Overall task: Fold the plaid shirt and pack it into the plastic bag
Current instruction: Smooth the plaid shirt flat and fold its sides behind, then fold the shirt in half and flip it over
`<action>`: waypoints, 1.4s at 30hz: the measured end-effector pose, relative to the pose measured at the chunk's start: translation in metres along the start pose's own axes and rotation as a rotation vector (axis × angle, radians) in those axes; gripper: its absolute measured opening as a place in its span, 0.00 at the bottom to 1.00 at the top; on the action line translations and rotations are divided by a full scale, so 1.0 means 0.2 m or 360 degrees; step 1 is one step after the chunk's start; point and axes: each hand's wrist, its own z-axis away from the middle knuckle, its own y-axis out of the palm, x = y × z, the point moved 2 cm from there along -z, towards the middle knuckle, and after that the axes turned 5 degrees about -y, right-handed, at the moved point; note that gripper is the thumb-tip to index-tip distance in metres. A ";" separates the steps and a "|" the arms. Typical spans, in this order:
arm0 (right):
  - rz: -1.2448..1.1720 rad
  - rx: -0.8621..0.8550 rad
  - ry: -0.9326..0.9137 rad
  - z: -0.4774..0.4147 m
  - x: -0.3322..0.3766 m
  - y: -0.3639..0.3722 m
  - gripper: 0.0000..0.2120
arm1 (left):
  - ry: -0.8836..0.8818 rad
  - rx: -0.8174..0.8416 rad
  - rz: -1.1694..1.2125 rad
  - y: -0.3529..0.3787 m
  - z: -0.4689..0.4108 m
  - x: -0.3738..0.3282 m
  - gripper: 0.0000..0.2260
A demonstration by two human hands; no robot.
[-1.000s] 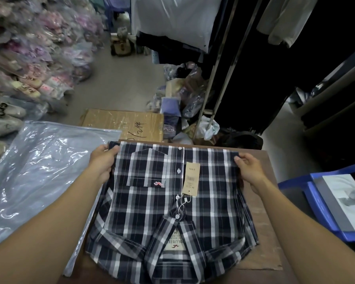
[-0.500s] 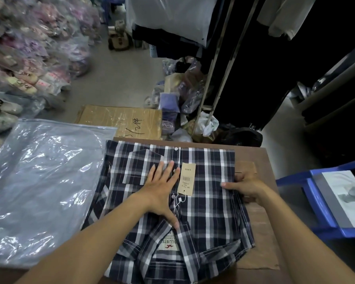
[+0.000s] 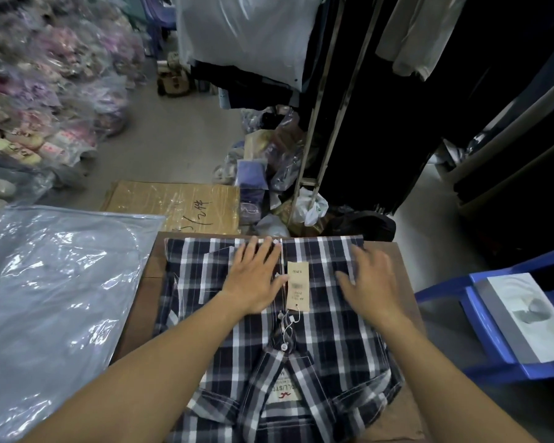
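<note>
The folded plaid shirt [image 3: 317,340], navy and white, lies front up on a small brown table [image 3: 147,292], collar toward me. A tan price tag [image 3: 297,286] hangs from its button placket. My left hand [image 3: 255,276] lies flat, fingers spread, on the shirt's upper left part over the chest pocket. My right hand [image 3: 370,282] lies flat on the upper right part, slightly blurred. Neither hand holds anything. A large clear plastic bag [image 3: 55,302] lies flat to the left of the table.
A cardboard box [image 3: 173,203] sits beyond the table. A blue plastic chair [image 3: 480,314] with a grey box on it stands at the right. Bagged goods are piled at the far left, and a clothes rack with dark garments hangs behind.
Both hands left the shirt's far corners and came onto its front. The left hand slid up toward the far edge; the right hand moved from the side edge onto the right panel.
</note>
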 end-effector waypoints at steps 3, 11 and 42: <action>0.0286 0.0280 -0.0464 -0.09 0.13 0.15 0.31 | -0.0055 0.0212 -0.0097 0.09 -0.03 0.07 0.37; 0.0430 0.0365 -0.0417 -0.17 0.05 0.31 0.32 | -0.0126 -0.0091 -0.0262 0.09 0.02 0.35 0.38; -0.1547 0.0888 0.0362 0.20 0.17 -0.31 0.14 | 0.0171 0.0550 0.0044 0.09 0.24 0.04 0.69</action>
